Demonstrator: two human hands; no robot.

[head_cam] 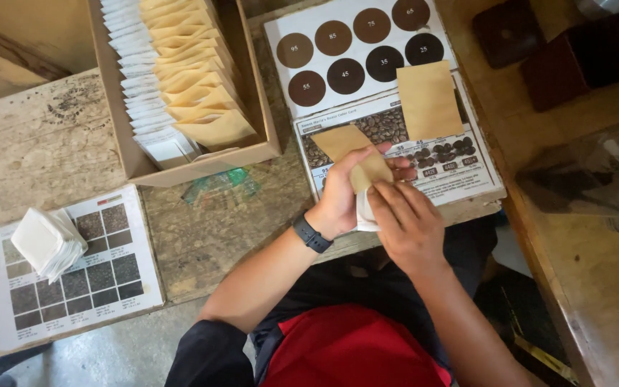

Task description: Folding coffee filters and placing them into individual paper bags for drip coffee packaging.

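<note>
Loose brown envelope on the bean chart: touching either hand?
Apart. Head view shows chart between the loose brown envelope and the left hand and right hand.

tan envelopes [195, 86], white sachets [48, 244], brown-dotted chart [360, 50], black watch [312, 234]

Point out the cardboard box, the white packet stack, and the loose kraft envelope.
cardboard box [120, 143], head view, left wall.
white packet stack [46, 242], head view, top packet.
loose kraft envelope [429, 99], head view, centre of its face.
</note>
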